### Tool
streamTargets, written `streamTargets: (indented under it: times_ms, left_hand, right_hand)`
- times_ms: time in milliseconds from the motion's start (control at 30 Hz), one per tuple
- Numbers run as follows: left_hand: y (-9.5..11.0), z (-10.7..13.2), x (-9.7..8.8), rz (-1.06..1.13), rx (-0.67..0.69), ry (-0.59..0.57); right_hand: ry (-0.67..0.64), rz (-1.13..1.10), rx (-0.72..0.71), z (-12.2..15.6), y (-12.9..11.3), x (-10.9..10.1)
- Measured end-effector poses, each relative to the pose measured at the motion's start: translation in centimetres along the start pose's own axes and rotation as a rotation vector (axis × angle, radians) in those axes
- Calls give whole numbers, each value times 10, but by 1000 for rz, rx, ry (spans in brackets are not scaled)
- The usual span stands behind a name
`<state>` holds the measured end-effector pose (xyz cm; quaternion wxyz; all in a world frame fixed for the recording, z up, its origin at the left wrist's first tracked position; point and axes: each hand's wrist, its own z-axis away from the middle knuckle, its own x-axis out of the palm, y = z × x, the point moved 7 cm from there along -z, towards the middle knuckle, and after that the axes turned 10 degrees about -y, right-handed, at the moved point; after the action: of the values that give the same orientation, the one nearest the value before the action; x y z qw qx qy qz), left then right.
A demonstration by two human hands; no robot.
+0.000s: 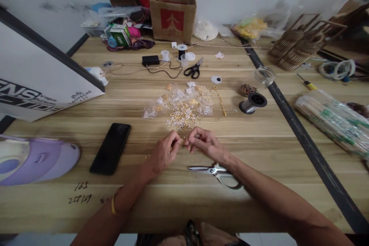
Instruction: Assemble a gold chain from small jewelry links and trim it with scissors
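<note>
My left hand [167, 149] is pinched, with thumb and forefinger together just in front of the bead pile. Close beside it, my right hand [203, 142] is also pinched, fingers curled in. Small gold pieces [182, 141] show between the two sets of fingertips; whether they are held or lie on the table is unclear. Just beyond the hands lies a loose pile of gold and silver beads [183, 116], backed by small clear bags [177, 97] of findings. White-handled scissors [227, 177] lie partly under my right forearm.
A black phone [110, 148] and a purple-white appliance [49, 159] are on the left. Black scissors [193, 70], a gold chain [220, 102] and a wire spool [252, 103] lie beyond the beads. Wrapped sticks [334, 121] are at right, a big box [43, 73] at left.
</note>
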<state>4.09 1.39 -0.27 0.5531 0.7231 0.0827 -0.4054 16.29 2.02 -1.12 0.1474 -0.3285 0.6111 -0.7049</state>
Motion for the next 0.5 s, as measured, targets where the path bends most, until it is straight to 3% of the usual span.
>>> streamTargets:
  times_ms: [200,500]
  left_hand:
    - [5,3,1,-142,68,60]
    - [4,4,-1,-181,104,103]
  right_hand:
    - [-20,107,-24,1,-5,0]
    - [-44,132,-7,2,-2,0]
